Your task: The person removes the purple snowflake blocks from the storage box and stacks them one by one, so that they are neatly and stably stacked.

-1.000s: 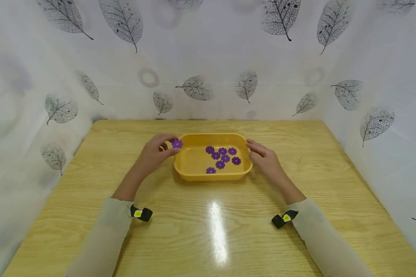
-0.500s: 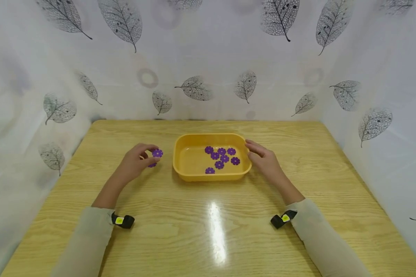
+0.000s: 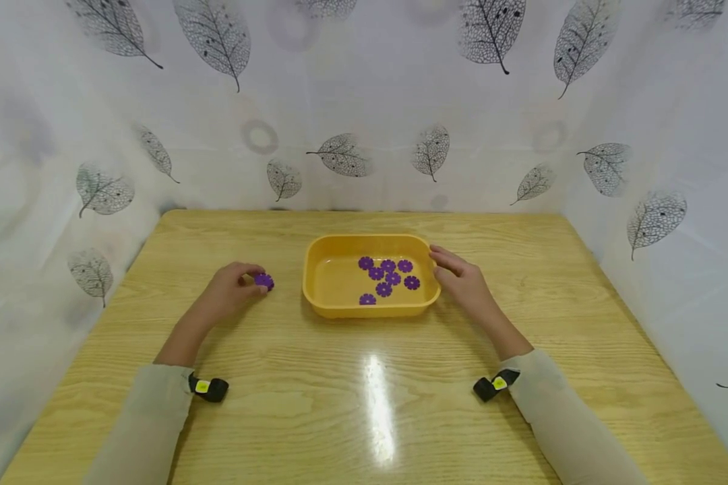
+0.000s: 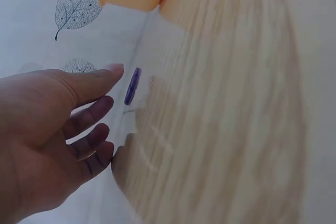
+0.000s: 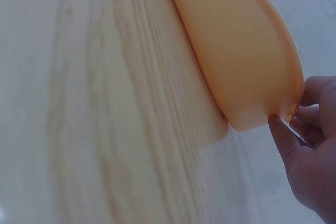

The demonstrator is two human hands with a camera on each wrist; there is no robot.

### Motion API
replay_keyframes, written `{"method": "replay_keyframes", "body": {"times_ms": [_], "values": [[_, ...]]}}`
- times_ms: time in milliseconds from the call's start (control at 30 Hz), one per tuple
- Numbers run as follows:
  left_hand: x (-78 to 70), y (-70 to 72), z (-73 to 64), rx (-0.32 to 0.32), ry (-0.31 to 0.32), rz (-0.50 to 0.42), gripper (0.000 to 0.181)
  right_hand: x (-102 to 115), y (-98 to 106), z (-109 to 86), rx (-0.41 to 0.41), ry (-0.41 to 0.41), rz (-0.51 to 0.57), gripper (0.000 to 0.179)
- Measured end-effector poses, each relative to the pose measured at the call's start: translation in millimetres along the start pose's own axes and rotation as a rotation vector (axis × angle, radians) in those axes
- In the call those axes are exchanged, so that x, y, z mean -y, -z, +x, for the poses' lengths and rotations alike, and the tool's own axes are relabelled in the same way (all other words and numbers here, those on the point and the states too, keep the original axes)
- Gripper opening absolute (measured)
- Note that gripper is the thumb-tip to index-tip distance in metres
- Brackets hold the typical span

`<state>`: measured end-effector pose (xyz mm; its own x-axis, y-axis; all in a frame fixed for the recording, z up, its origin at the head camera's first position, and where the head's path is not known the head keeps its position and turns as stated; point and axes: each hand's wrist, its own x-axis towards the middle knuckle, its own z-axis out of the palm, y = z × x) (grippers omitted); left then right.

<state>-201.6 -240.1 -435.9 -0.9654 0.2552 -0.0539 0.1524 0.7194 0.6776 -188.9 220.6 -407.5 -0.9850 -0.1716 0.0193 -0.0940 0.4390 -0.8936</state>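
Two purple flower-shaped discs (image 3: pixel 263 281) appear to lie one on the other on the table, left of a yellow plastic basin (image 3: pixel 370 311). My left hand (image 3: pixel 229 289) is right beside them, thumb and fingers parted. In the left wrist view the purple disc piece (image 4: pixel 133 86) shows edge-on, a small gap from my thumb tip. Several more purple flower discs (image 3: pixel 384 289) lie flat inside the basin, mostly toward its right half. At the basin's right end, my right hand (image 3: pixel 464 276) rests its thumb and fairly straight fingers against the wall and rim.
The wooden table (image 3: pixel 303 391) reflects a bright light streak near its front. A white curtain (image 3: pixel 364 87) printed with grey leaves hangs at the back and both sides. Each forearm wears a black wrist strap with a small camera (image 3: pixel 218 389).
My left hand carried a purple flower disc leftward from the basin and lowered it onto another disc on the table, then loosened its fingers. My right hand stayed at the basin.
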Motion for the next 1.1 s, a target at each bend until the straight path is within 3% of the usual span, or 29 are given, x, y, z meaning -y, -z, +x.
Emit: {"method": "replay_keyframes", "body": {"times_ms": [267,633,1100], "values": [[7.5,-1.3,2.0,0.011,-0.032,0.038,0.044,-28,0,9.0,-0.025,0.044,0.002,0.044],[8.1,-3.4,3.8,-0.006,-0.046,0.102,0.043,-26,0,9.1,-0.036,0.070,-0.009,0.044],[6.8,-3.8,0.8,0.015,-0.037,0.097,0.043,-27,-1,8.9,-0.025,0.070,0.007,0.044]]}}
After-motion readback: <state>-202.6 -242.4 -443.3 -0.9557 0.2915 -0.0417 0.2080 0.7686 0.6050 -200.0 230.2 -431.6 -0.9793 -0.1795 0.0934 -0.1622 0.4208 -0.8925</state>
